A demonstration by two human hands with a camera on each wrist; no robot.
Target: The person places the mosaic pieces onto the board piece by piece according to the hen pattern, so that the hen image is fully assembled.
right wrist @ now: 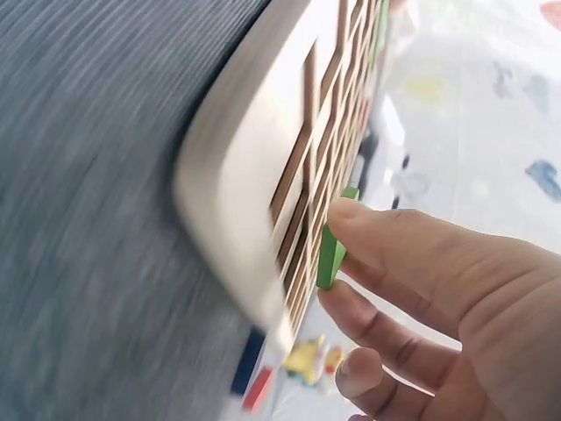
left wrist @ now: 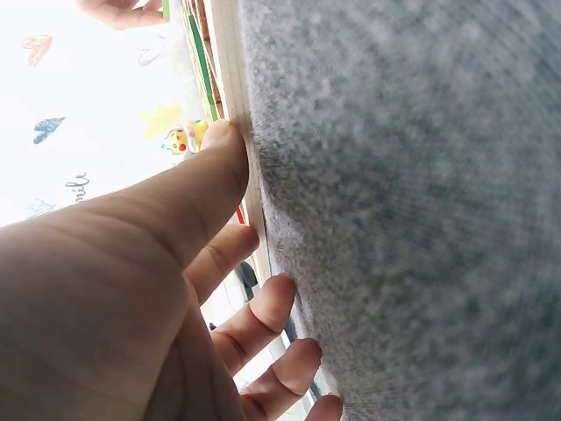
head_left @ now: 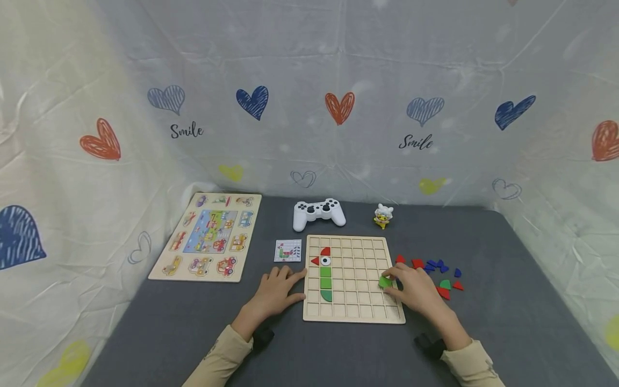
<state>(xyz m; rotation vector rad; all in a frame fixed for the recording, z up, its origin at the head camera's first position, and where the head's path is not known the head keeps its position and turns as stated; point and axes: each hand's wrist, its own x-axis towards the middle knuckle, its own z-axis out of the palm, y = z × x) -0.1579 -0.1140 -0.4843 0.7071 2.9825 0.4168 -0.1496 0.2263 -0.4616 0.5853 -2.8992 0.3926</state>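
A wooden grid board (head_left: 358, 269) lies on the dark table. In its left part stand a red curved tile (head_left: 325, 251), a red triangle (head_left: 315, 261), a white eye tile (head_left: 325, 261), green squares (head_left: 326, 277) and a green quarter-round tile (head_left: 326, 296). My left hand (head_left: 274, 293) rests at the board's left edge, thumb and index fingertip against its side, the other fingers spread loosely. Over the board's right columns, my right hand (head_left: 417, 288) pinches a green tile (right wrist: 330, 254) between thumb and fingers; its full outline is partly hidden by the fingers.
Loose red, blue and green pieces (head_left: 445, 284) lie right of the board, behind my right hand. Beyond the board are a white game controller (head_left: 319, 212) and a small figurine (head_left: 383, 216). A pattern card (head_left: 287, 251) and a picture puzzle board (head_left: 162, 271) lie to the left.
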